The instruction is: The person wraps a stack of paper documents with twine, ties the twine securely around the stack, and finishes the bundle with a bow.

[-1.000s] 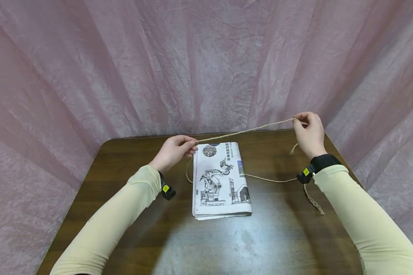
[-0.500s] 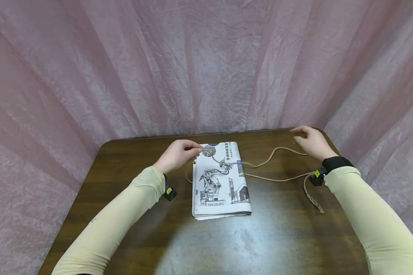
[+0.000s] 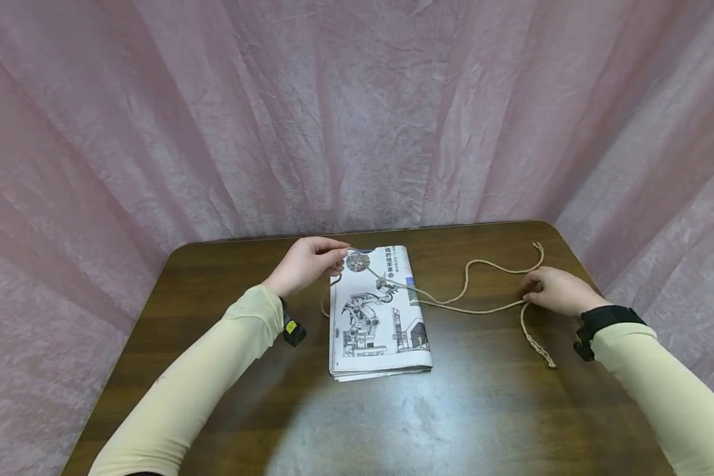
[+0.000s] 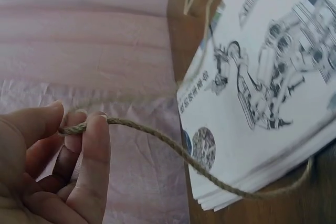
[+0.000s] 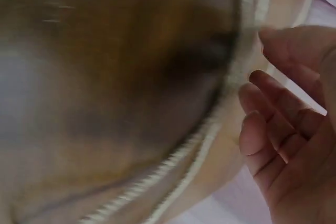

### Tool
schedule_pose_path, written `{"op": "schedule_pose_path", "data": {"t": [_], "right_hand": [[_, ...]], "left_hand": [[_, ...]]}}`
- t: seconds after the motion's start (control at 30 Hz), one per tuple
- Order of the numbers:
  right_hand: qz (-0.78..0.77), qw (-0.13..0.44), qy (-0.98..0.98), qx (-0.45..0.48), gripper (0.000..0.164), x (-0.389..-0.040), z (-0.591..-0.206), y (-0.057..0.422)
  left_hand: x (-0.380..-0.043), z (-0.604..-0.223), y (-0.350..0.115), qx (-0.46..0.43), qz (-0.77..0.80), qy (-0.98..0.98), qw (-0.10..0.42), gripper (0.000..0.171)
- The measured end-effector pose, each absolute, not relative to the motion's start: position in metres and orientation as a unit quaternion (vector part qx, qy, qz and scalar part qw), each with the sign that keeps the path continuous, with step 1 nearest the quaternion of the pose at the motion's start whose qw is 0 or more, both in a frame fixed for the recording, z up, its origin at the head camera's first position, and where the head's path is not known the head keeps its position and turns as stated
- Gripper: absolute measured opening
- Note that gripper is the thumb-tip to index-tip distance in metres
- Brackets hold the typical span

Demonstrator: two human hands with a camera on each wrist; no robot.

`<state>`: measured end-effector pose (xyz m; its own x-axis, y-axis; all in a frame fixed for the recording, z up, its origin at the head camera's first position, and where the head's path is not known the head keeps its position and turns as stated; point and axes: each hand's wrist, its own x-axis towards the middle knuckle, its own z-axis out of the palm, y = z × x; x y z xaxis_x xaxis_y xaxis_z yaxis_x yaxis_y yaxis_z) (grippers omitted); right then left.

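In the head view a folded newspaper [image 3: 381, 330] lies on the table, with tan twine [image 3: 476, 311] running across and beside it. My left hand [image 3: 311, 263] is at its upper left corner. Thumb and fingers of that hand pinch the twine [image 4: 157, 136], seen clearly in the left wrist view; a slack length droops past the paper's edge. To the right, my right hand [image 3: 562, 291] is low over the table beside the other strands. In the right wrist view its fingertips [image 5: 253, 129] are loosely bent near the blurred twine [image 5: 181, 156], thumb and fingers apart.
The brown wooden table [image 3: 226, 396] bears the newspaper and twine. A pink curtain [image 3: 357, 119] hangs right behind the table's back edge. One loose twine end points to the back right; another lies nearer the front right.
My right hand has let go of the upper strand, which was stretched between both hands and now lies slack. That hand has come down and nearer to the lower strand. The left hand stays put.
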<state>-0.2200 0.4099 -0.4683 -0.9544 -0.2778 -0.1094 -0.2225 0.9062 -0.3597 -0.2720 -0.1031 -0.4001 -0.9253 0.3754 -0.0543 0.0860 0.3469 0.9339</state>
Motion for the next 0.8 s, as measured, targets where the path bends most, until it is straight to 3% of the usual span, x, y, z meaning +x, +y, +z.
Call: {"op": "schedule_pose_path", "data": {"t": [0.13, 0.37, 0.47, 0.67, 0.8], "right_hand": [[-0.159, 0.06, 0.975, -0.142, 0.005, -0.211, -0.481, 0.406], [-0.173, -0.001, 0.969, -0.177, 0.008, -0.202, -0.477, 0.397], [-0.209, -0.046, 0.96, -0.18, 0.006, -0.198, -0.462, 0.383], [-0.191, -0.186, 0.924, -0.273, 0.024, -0.203, -0.415, 0.339], [-0.175, -0.192, 0.923, -0.284, 0.015, -0.206, -0.391, 0.316]], "left_hand": [[-0.274, -0.398, -0.1, 0.108, 0.587, 0.789, 0.145, 0.034], [-0.275, -0.397, -0.098, 0.091, 0.624, 0.764, 0.136, 0.025], [-0.275, -0.397, -0.098, 0.096, 0.642, 0.751, 0.121, 0.025], [-0.274, -0.398, -0.096, 0.092, 0.649, 0.748, 0.104, 0.026], [-0.272, -0.398, -0.092, 0.105, 0.641, 0.752, 0.112, 0.027]]}}
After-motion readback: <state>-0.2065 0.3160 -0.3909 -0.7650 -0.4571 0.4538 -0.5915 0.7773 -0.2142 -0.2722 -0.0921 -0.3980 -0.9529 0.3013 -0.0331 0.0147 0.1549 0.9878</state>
